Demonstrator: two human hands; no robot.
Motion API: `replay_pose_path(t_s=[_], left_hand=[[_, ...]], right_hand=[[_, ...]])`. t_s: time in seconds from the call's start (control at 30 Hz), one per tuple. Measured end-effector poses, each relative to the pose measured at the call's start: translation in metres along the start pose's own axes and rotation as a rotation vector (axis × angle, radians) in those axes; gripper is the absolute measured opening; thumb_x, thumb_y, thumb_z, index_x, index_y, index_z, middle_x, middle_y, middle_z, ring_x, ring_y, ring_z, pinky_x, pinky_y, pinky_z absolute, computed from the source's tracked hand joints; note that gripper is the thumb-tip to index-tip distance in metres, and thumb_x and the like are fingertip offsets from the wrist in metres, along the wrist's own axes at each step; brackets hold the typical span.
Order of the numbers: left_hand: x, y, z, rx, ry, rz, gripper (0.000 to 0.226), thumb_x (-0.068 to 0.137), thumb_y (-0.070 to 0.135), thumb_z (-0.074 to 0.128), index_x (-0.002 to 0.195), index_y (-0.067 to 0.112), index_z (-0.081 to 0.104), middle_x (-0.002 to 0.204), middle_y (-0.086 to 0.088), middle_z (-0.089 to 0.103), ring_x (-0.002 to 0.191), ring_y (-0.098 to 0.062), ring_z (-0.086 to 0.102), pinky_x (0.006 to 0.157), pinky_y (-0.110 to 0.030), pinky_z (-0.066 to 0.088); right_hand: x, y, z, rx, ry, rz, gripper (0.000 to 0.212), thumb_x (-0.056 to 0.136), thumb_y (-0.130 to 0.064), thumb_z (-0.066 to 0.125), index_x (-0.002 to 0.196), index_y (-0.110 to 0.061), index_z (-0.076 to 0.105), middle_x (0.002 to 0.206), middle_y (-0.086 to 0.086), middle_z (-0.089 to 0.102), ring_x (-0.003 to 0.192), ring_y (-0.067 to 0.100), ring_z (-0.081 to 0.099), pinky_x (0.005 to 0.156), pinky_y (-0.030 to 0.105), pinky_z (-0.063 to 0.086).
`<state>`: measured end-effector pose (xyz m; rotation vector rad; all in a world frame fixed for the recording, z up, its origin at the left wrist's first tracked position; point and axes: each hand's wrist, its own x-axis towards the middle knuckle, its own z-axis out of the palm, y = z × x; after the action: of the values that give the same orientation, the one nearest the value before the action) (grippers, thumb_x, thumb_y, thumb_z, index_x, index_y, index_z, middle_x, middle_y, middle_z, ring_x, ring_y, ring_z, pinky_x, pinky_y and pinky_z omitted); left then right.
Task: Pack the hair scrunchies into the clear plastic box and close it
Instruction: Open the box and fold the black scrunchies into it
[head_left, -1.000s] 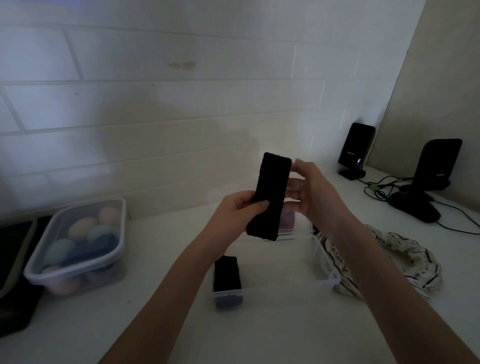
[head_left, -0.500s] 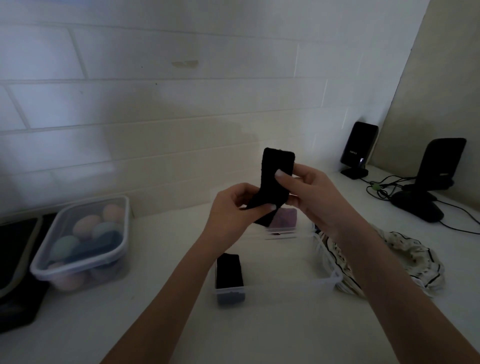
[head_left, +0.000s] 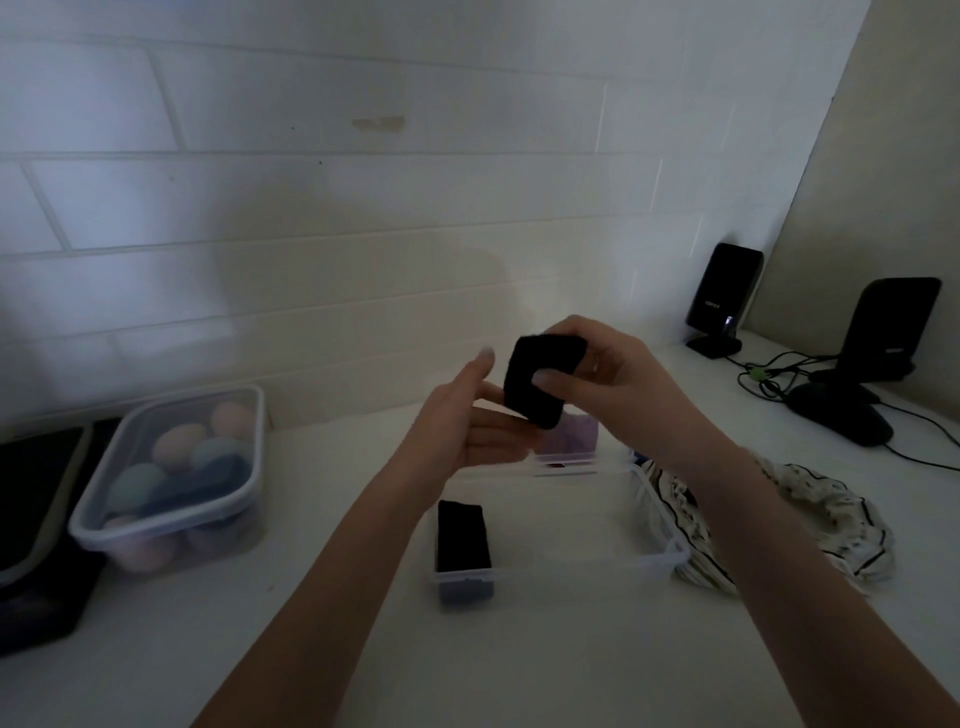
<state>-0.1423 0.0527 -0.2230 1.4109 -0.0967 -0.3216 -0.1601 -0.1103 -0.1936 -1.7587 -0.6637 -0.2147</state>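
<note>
Right hand (head_left: 613, 374): fingers were clamped on the folded black fabric scrunchie (head_left: 540, 384), held compact above the clear plastic box (head_left: 649, 564), probably so it'd fit.
Left hand (head_left: 467, 426): fingers were spread beneath, steadying it.
Box: left open on the white worktop (head_left: 519, 665).

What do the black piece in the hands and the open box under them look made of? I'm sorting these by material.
Black piece: seemingly soft knit or terry fabric, matte, with fuzzy edges; it bends under the right hand.
Open box: likely clear glossy plastic; the counter shows through its walls and its rim catches light.
</note>
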Motion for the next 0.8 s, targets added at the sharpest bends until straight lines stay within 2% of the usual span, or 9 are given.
replay_pose_path(t_s=[0.1,0.23,0.33,0.4,0.47,0.53,0.6,0.7,0.8], left_hand=[[-0.001,0.000,-0.004,-0.199,-0.099,-0.009,0.030,0.093,0.030,0.045,0.102,0.007,0.062,0.077,-0.013,0.074,0.068,-0.021,0.072,0.059,-0.025,0.058],[0.002,-0.003,-0.009,-0.140,-0.092,0.090,0.019,0.087,-0.003,0.046,0.092,-0.006,0.064,0.078,-0.013,0.071,0.069,-0.017,0.070,0.061,-0.020,0.057],[0.002,-0.003,-0.009,-0.134,-0.049,0.158,0.017,0.085,-0.007,0.049,0.087,-0.002,0.065,0.066,-0.006,0.073,0.061,-0.014,0.070,0.057,-0.020,0.056],[0.002,-0.003,-0.008,-0.125,-0.027,0.194,0.019,0.086,-0.005,0.050,0.087,0.005,0.066,0.065,-0.002,0.074,0.061,-0.011,0.070,0.056,-0.018,0.056],[0.004,-0.004,-0.006,-0.105,-0.027,0.219,0.023,0.086,-0.007,0.050,0.091,0.008,0.067,0.071,0.000,0.075,0.067,-0.011,0.071,0.062,-0.019,0.058],[0.003,-0.005,-0.004,-0.074,-0.050,0.231,0.027,0.085,-0.009,0.051,0.097,0.008,0.067,0.077,-0.002,0.076,0.074,-0.014,0.072,0.070,-0.023,0.059],[0.001,-0.005,-0.001,-0.010,-0.048,0.246,0.030,0.084,-0.011,0.052,0.103,0.008,0.066,0.079,-0.001,0.075,0.076,-0.014,0.072,0.071,-0.023,0.059],[-0.001,-0.005,0.002,0.055,-0.057,0.283,0.034,0.083,-0.012,0.053,0.098,0.015,0.067,0.074,0.003,0.075,0.074,-0.011,0.072,0.069,-0.020,0.058],[-0.002,-0.005,0.003,0.084,-0.076,0.296,0.035,0.083,-0.011,0.054,0.090,0.020,0.067,0.071,0.005,0.075,0.073,-0.008,0.072,0.068,-0.018,0.057]], right_hand=[[-0.001,-0.002,0.009,-0.131,-0.103,-0.018,0.021,0.078,-0.002,0.069,0.091,-0.018,0.062,0.081,-0.010,0.067,0.078,0.002,0.064,0.078,0.020,0.052],[-0.005,0.000,0.018,-0.363,-0.220,-0.057,0.021,0.078,-0.011,0.073,0.095,-0.019,0.066,0.096,-0.002,0.071,0.093,0.013,0.067,0.088,0.035,0.053],[-0.005,-0.001,0.018,-0.336,-0.227,-0.048,0.018,0.077,-0.012,0.074,0.093,-0.013,0.066,0.095,0.001,0.071,0.093,0.013,0.067,0.089,0.033,0.053],[-0.004,-0.003,0.015,-0.223,-0.177,0.011,0.016,0.078,-0.006,0.072,0.092,-0.010,0.065,0.089,0.000,0.069,0.085,0.006,0.066,0.083,0.021,0.052],[-0.002,-0.003,0.011,-0.144,-0.084,0.062,0.011,0.080,-0.005,0.069,0.087,-0.012,0.065,0.079,-0.003,0.066,0.074,0.002,0.064,0.074,0.016,0.051],[0.000,-0.001,0.008,-0.156,0.012,0.094,0.005,0.083,-0.010,0.067,0.084,-0.014,0.065,0.076,-0.001,0.066,0.071,0.006,0.063,0.072,0.024,0.053],[0.001,0.002,0.007,-0.168,0.076,0.129,0.002,0.083,-0.014,0.067,0.083,-0.015,0.065,0.078,0.004,0.067,0.074,0.014,0.063,0.074,0.034,0.054],[0.001,0.005,0.010,-0.268,0.145,0.093,0.004,0.082,-0.017,0.068,0.084,-0.018,0.065,0.081,0.004,0.065,0.076,0.017,0.060,0.068,0.027,0.051],[0.003,0.006,0.012,-0.352,0.208,0.083,0.005,0.084,-0.021,0.067,0.088,-0.021,0.064,0.091,-0.001,0.059,0.084,0.012,0.057,0.066,0.020,0.046]])
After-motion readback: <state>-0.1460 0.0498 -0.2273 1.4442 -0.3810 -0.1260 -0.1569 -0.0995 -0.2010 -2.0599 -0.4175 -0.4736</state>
